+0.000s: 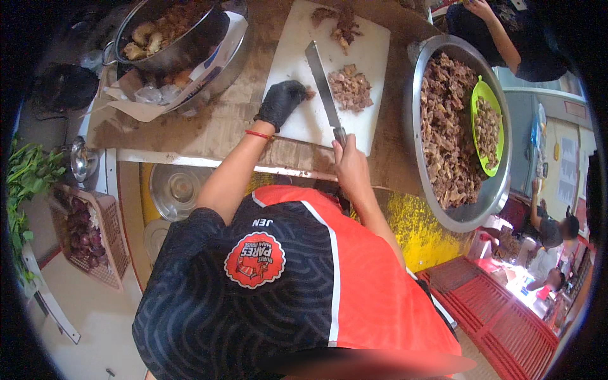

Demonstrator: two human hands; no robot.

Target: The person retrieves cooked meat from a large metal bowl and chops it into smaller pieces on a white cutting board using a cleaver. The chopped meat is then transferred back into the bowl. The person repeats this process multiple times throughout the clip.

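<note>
A white cutting board (294,52) lies on the cardboard-covered table. My left hand (283,102), in a black glove, rests near its left edge with curled fingers on a small piece of meat (310,93). The bare right hand (350,164) grips the handle of a large knife (322,85), whose blade points away from me over the board. To the right of the blade is a pile of chopped meat (351,88). Larger uncut pieces of meat (343,28) lie at the board's far end.
On the right, a big metal basin (418,128) holds chopped meat and a green plastic dish (476,102) with more pieces. A metal pot (199,35) of meat stands far left. Below left are a basket (114,228) of red onions and leafy greens (28,180). Another person (503,42) stands at the far right.
</note>
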